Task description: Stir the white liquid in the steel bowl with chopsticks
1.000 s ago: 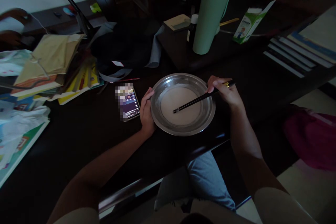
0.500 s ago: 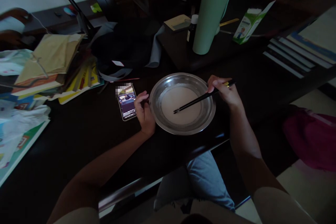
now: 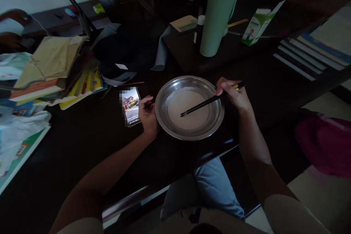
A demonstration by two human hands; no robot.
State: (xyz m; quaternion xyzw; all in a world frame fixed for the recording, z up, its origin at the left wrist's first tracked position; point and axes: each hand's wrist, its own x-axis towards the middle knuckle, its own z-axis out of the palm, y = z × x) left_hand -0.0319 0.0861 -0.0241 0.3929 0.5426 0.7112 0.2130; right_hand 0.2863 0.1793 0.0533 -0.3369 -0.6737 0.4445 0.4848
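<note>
A round metal plate (image 3: pixel 167 117) holding a pale white liquid stands on the dark table in front of me. My right hand (image 3: pixel 233 95) is closed on a pair of black chopsticks (image 3: pixel 203 104) whose tips rest in the liquid. My left hand (image 3: pixel 147 114) lies between the plate's left rim and a lit phone (image 3: pixel 130 105), fingers loosely curled over the phone's right edge, holding nothing.
A tall green flask (image 3: pixel 218 11), a small dark bottle (image 3: pixel 199 29) and a green-white carton (image 3: pixel 257 23) stand behind the plate. Piled books and papers (image 3: pixel 52 69) fill the left. A dark bag (image 3: pixel 128 51) lies behind the phone. Books (image 3: pixel 312 53) are stacked at the right.
My left hand left the plate's rim and moved left to the phone. The picture on the phone's screen changed. My right hand and the chopsticks stayed still.
</note>
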